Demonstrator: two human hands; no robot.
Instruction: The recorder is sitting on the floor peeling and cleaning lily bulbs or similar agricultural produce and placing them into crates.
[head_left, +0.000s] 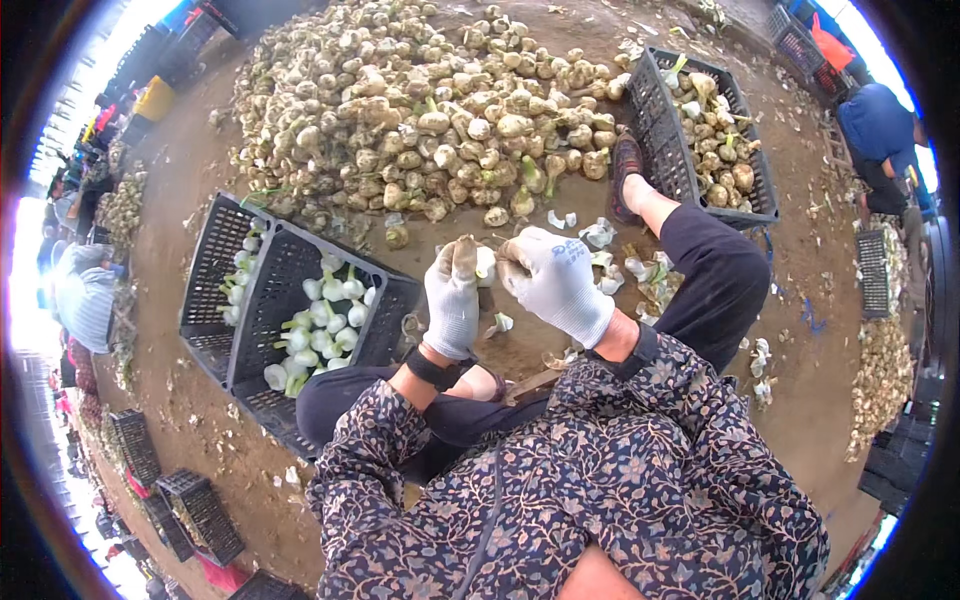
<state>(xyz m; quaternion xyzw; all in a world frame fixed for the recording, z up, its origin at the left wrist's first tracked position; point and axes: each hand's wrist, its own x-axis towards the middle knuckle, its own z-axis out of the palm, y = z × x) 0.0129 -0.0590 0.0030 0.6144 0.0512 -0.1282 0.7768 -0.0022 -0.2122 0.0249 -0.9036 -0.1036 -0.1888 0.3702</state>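
My left hand (451, 290), in a pale glove with soiled fingertips, is raised with its fingers pressed together; what they hold is unclear. A white garlic bulb (485, 264) shows right beside those fingertips. My gloved right hand (553, 282), marked in blue, curls its fingers near that bulb around something small I cannot make out. Left of me a black crate (255, 300) holds peeled white bulbs with green stems. Ahead lies a big heap of soiled garlic (410, 120). Another black crate (655, 135), at the upper right, holds unpeeled bulbs.
Loose skins (597, 235) lie on the dirt floor (810, 290) by my outstretched leg (715, 280). Co-workers appear at far right (875, 135) and far left (80, 290). More crates (200, 510) stand at lower left, and another garlic pile (880, 370) lies right.
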